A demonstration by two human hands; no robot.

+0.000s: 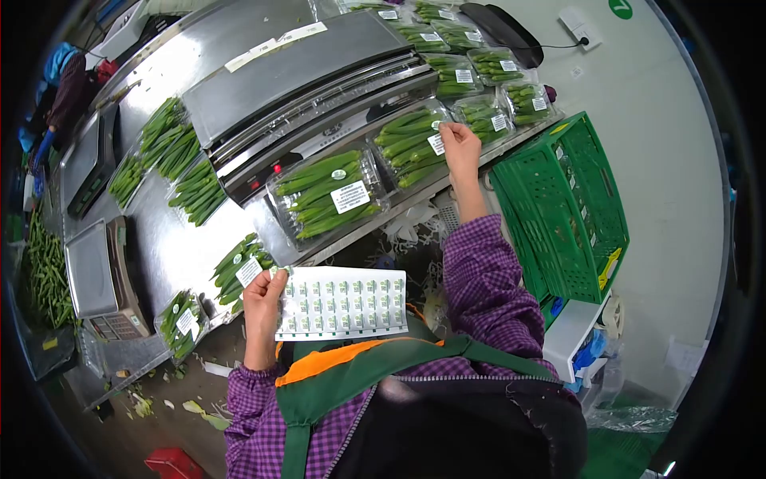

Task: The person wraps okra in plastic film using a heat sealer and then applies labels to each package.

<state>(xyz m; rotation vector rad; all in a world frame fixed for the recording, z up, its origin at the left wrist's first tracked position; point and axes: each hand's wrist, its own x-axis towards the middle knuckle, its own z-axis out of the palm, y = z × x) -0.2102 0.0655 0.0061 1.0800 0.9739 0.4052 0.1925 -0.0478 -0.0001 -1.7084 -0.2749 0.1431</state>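
My left hand [262,307] pinches the left edge of a white sheet of small green-and-white stickers [343,302], held up in front of my apron. My right hand [460,148] is closed, thumb and fingertips together, over the upper right of a wrapped okra pack [407,152]. At those fingertips shows a small oval sticker [436,125], just above the pack's white printed label [436,144]. To its left lies another okra pack [327,194], bearing a printed label and an oval sticker.
A metal wrapping machine [311,96] stands behind the packs. More labelled packs [463,76] fill the far right of the bench. Green crates [566,207] stand at right. Scales [94,267], loose okra [49,275] and unwrapped okra trays [171,144] are at left.
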